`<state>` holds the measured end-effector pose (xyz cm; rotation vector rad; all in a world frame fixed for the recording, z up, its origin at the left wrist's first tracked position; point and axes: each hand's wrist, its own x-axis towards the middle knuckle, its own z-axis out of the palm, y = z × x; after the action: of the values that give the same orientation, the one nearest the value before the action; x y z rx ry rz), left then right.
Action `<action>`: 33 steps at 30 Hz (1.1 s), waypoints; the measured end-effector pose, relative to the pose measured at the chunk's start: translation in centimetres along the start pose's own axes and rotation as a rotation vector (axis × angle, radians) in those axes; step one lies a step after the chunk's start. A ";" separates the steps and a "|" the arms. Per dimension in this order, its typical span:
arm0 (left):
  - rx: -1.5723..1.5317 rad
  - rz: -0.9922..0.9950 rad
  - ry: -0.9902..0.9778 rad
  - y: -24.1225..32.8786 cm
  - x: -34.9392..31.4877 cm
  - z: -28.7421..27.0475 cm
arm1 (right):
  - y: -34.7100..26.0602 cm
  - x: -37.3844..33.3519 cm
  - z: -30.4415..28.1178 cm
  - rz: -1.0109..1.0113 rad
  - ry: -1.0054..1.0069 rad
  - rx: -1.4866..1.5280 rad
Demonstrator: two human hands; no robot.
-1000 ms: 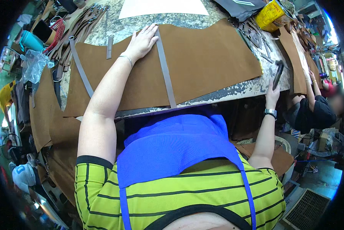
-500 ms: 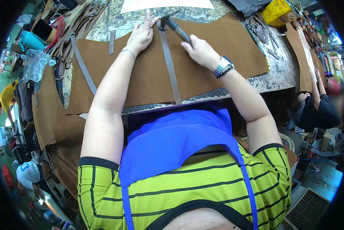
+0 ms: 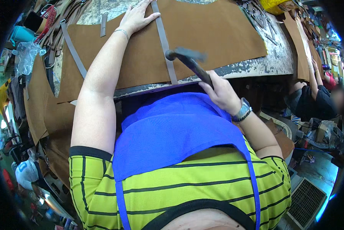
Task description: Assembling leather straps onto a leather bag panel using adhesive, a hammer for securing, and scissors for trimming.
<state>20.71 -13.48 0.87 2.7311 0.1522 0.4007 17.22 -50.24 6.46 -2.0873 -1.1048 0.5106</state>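
A large brown leather piece [image 3: 214,36] lies across the worktable. A narrow grey-brown strap [image 3: 162,38] runs over it from the far edge to the near edge. My left hand [image 3: 138,16] rests flat on the leather at the far end, its thumb beside the strap and its fingers spread. In my right hand [image 3: 222,92] is a hammer [image 3: 195,68], gripped by the handle near the table's front edge. The hammer's head is raised over the lower part of the strap, slightly smeared by motion. Two more straps, one long [image 3: 73,50] and one short [image 3: 103,25], lie to the left.
Bundled straps [image 3: 66,19] and a blue-green cup [image 3: 22,34] are at the far left. Small strap pieces [image 3: 262,19] and a yellow can [image 3: 274,5] sit at the far right. Another person [image 3: 313,101] works at the right. Brown leather [image 3: 38,96] hangs at the left edge.
My right hand has drawn the hammer from the strap's far end back toward me. My left hand stays at the far end, its fingers now flatter. The whole view has shifted a little.
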 end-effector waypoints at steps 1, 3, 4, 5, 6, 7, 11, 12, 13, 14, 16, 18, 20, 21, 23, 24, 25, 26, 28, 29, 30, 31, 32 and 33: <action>0.017 0.008 0.019 -0.1 0.0 0.0 | 0.5 -1.0 0.6 0.005 0.004 0.011; 0.045 0.058 0.073 0.4 -0.1 -0.1 | 0.3 -2.7 0.2 0.179 -0.197 -0.072; 0.076 0.106 0.131 0.6 -0.2 -0.4 | 0.5 -3.2 -0.2 0.172 -0.194 -0.072; 0.165 0.107 0.106 0.0 -0.4 -0.1 | 0.6 -3.9 -0.7 0.097 -0.204 -0.118; 0.259 0.105 0.093 -1.4 -0.6 0.6 | 0.8 -4.1 -1.3 0.014 -0.210 -0.172; 0.198 0.130 0.100 -1.2 -0.8 1.1 | 1.2 -4.7 -2.2 0.002 -0.129 -0.258; 0.106 0.088 -0.090 4.4 -5.6 1.1 | 6.0 -6.1 -6.1 0.049 0.418 -0.290; 0.096 0.094 -0.135 6.0 -7.4 0.4 | 9.4 -7.0 -7.5 0.116 0.494 -0.509; 0.091 0.107 -0.159 7.3 -9.2 -0.2 | 10.5 -7.1 -8.9 0.166 0.624 -0.518; 0.104 0.097 -0.179 8.6 -10.8 -0.7 | 12.1 -7.4 -10.3 0.198 0.729 -0.531; 0.094 0.052 -0.204 10.4 -13.2 -0.9 | 16.2 -8.4 -13.2 0.281 0.903 -0.711; 0.082 -0.011 -0.218 12.2 -15.0 -1.1 | 20.6 -9.5 -15.8 0.622 0.829 -0.801; 0.094 -0.021 -0.194 13.0 -16.6 -1.1 | 22.5 -8.9 -17.1 0.725 0.799 -0.770; 0.112 -0.009 -0.173 13.0 -17.4 -0.9 | 22.2 -7.9 -17.2 0.752 0.809 -0.831; 0.153 0.022 -0.100 13.1 -18.1 -1.0 | 22.4 -5.6 -17.6 0.775 0.823 -0.852; 0.157 0.026 -0.099 12.9 -18.2 -1.0 | 22.0 -4.1 -17.6 0.725 0.822 -0.846; 0.127 0.057 -0.075 12.7 -18.3 -1.1 | 21.7 -2.9 -17.4 0.650 0.820 -0.858; 0.095 0.089 -0.049 12.6 -18.1 -1.1 | 21.2 -1.6 -17.3 0.573 0.819 -0.872; 0.109 0.119 0.014 12.7 -17.8 -1.1 | 19.6 1.2 -16.6 0.569 0.771 -0.817; 0.099 0.148 -0.006 12.4 -17.9 -1.1 | 19.6 2.5 -16.7 0.555 0.742 -0.797; 0.088 0.177 -0.027 12.3 -17.9 -1.0 | 19.5 3.6 -16.6 0.507 0.739 -0.827; 0.077 0.178 -0.018 12.5 -17.8 -1.0 | 19.3 4.7 -17.1 0.516 0.681 -0.789; 0.055 0.169 -0.027 12.6 -17.6 -1.1 | 18.4 5.9 -17.5 0.528 0.621 -0.749; 0.041 0.160 -0.035 12.8 -17.6 -1.2 | 18.5 6.9 -17.4 0.534 0.623 -0.749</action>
<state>4.22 -27.64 2.24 2.7983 -0.0689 0.3966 42.10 -58.65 4.27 -2.9105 -0.3682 -0.3958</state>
